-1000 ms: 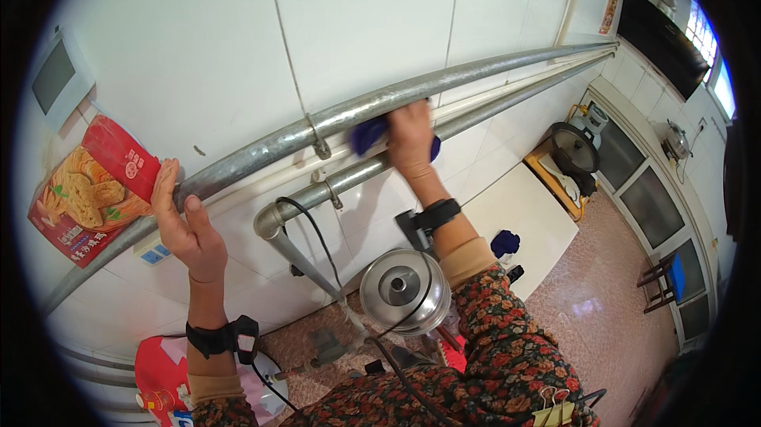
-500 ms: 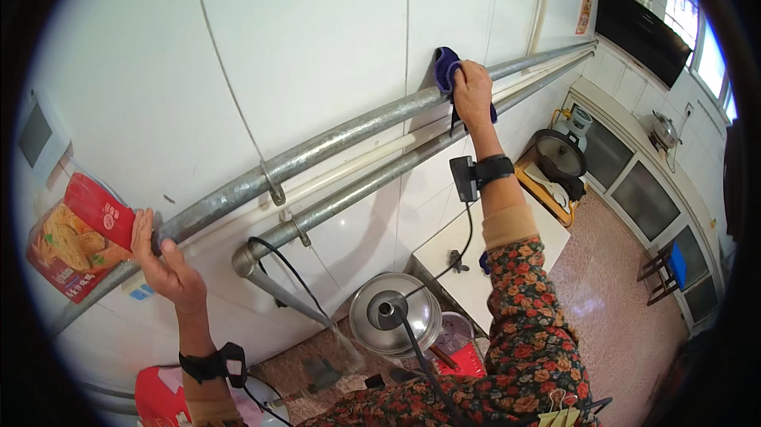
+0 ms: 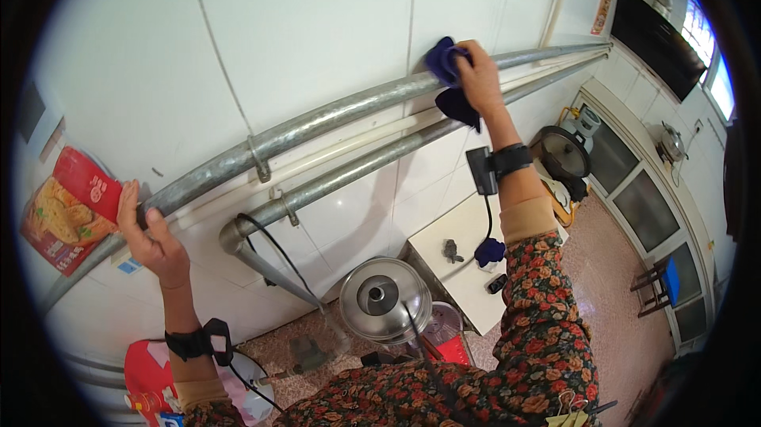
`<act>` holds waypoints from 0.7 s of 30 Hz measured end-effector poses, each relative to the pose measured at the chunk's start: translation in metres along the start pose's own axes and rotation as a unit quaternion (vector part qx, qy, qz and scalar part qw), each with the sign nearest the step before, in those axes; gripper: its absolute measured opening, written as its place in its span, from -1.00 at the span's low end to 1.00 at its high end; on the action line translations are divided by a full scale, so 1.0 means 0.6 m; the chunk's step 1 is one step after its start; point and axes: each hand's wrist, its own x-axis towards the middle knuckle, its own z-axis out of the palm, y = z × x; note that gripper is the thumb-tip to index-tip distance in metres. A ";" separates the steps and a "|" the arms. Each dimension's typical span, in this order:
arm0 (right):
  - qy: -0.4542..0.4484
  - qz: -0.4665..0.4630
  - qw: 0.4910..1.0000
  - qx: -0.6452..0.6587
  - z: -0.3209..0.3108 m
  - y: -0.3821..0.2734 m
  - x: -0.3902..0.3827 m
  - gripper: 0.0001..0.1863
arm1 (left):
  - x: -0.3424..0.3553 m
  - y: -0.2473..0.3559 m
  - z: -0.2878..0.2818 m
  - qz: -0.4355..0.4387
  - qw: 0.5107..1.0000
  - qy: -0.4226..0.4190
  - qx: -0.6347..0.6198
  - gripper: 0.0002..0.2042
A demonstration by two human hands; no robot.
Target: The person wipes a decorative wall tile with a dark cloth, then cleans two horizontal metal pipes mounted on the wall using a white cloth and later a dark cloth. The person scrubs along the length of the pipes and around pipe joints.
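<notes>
My right hand (image 3: 479, 82) grips a dark blue cloth (image 3: 444, 62) at the upper grey metal pipe (image 3: 317, 122). Part of the cloth lies over the pipe, and a darker fold hangs below it in front of the pale thin pipe (image 3: 349, 159). My left hand (image 3: 154, 241) is open, fingers stretched up and thumb apart, at the left stretch of the same upper pipe. Beside its fingertips is a red packet with a food picture (image 3: 71, 217), set against the wall at the pipe. Where the left palm makes contact is partly hidden.
A lower metal pipe (image 3: 349, 177) bends downward at an elbow (image 3: 232, 235). Below stand a round lidded metal pot (image 3: 378, 296) and a white table (image 3: 444, 229) with a dark blue bundle (image 3: 490, 252). Farther right are a gas cylinder (image 3: 585, 124), cabinets (image 3: 646, 199) and a blue-topped stool (image 3: 676, 276).
My right hand and the cloth have shifted slightly up and right; the cloth is bunched differently, its fold hanging lower. The view has moved a little. My left hand stays by the red packet.
</notes>
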 end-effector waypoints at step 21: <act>0.009 -0.335 0.941 -0.051 0.074 -0.124 -0.074 -0.69 | 0.009 0.002 -0.014 0.030 0.999 -0.025 0.003 -0.73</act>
